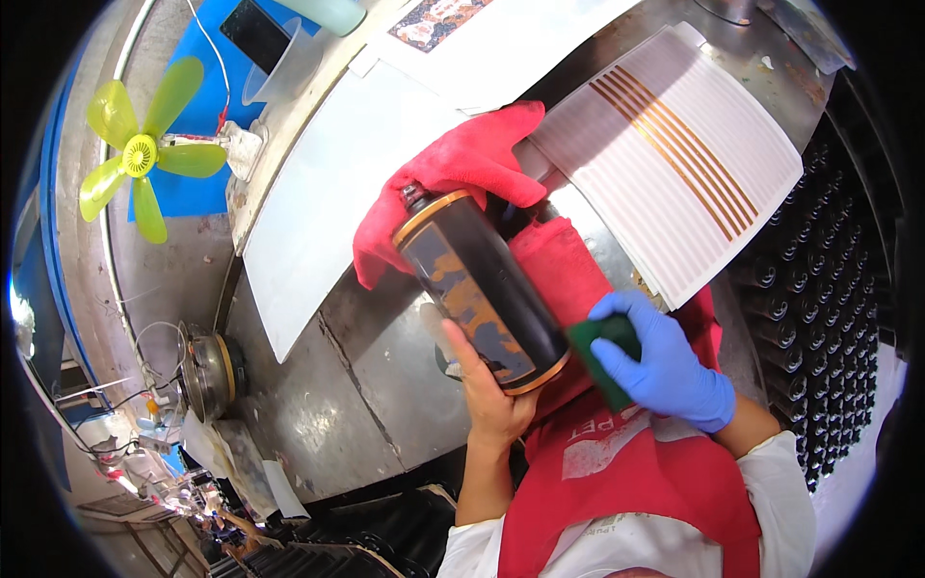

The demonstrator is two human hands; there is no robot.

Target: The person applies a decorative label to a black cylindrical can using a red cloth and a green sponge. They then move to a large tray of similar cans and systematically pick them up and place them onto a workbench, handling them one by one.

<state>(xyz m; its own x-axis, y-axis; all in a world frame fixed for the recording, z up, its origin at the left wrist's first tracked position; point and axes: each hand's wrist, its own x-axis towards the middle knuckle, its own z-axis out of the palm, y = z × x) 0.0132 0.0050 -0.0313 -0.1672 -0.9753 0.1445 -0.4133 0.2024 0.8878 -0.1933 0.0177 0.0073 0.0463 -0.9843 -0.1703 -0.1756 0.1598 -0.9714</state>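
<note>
A black cylindrical bottle (482, 279) with gold bands at both ends and a grey-and-gold patterned panel lies tilted in front of me, neck toward the upper left. My bare left hand (489, 400) is closed round its lower end, with the fingers partly hidden behind it. In my blue-gloved right hand (665, 371) a dark green scouring pad (602, 361) is pinched, close beside the bottle's base. Whether the pad touches the bottle, I cannot tell. A red cloth (462, 154) lies behind the bottle's neck, and more red cloth (564, 265) shows between bottle and table.
A white sheet with gold strips (674, 164) lies at the right of the metal table (337, 376). White paper (337, 164) covers the table's far left. Rows of black bottles (819, 328) stand at far right. A yellow-green fan (140, 154) and a phone (255, 37) are at upper left.
</note>
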